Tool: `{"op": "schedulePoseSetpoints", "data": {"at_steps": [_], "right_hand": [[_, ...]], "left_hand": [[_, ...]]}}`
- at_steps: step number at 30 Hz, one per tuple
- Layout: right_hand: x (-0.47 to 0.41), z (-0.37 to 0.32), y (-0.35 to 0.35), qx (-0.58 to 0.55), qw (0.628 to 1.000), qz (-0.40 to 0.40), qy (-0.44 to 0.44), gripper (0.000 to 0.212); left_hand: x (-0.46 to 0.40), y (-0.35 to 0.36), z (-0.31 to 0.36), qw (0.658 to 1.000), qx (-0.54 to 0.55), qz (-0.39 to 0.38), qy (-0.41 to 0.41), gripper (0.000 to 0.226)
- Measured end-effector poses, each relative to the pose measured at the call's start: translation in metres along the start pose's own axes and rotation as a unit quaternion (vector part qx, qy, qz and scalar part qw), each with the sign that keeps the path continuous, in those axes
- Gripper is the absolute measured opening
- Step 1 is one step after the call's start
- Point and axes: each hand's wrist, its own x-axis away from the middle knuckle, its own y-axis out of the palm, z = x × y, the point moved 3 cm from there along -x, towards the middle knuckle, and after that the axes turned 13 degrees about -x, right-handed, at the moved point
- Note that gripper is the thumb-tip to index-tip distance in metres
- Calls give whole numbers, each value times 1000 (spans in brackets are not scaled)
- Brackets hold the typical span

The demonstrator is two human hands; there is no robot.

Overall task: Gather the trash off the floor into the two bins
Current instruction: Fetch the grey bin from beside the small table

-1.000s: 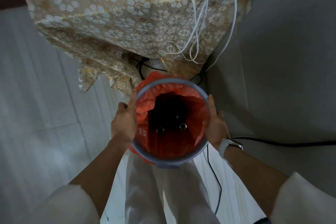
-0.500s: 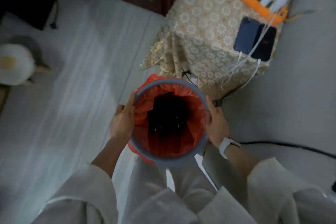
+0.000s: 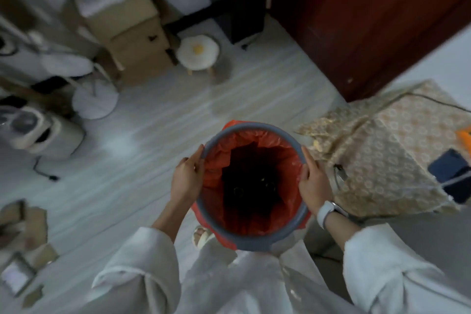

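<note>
Hands first: we hold the grey bin [image 3: 254, 238] between our palms, left hand [image 3: 187, 182] pressed to its left wall with fingers curved along the rim, right hand [image 3: 312, 183] gripping the right wall, a white watch [image 3: 326, 211] on that wrist. We carry it upright in front of our body, off the floor. Its red liner [image 3: 216, 178] folds over the rim, and a few dark round items sit blurred at the bottom.

Beyond the bin's far edge we see a wide band of pale floor [image 3: 158, 140]. On our right, a patterned cloth-covered table [image 3: 382, 150] comes close to the bin's right side, with a dark phone [image 3: 448, 168] on it. A dark red door [image 3: 369, 20] stands behind it.

Far ahead, a small white stool [image 3: 198, 52] stands beside stacked cardboard boxes [image 3: 127, 28]. At far left we see a white appliance [image 3: 38, 132]; flattened cardboard pieces [image 3: 25, 224] lie on the floor at lower left.
</note>
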Motion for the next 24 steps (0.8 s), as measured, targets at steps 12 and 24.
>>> {"op": "schedulePoseSetpoints", "data": {"at_steps": [12, 24], "right_hand": [[78, -233, 256, 56, 945, -230, -224, 47], [228, -426, 524, 83, 798, -440, -402, 55]], "left_hand": [[118, -145, -297, 934, 92, 169, -300, 38], [239, -237, -517, 780, 113, 303, -535, 39]]}}
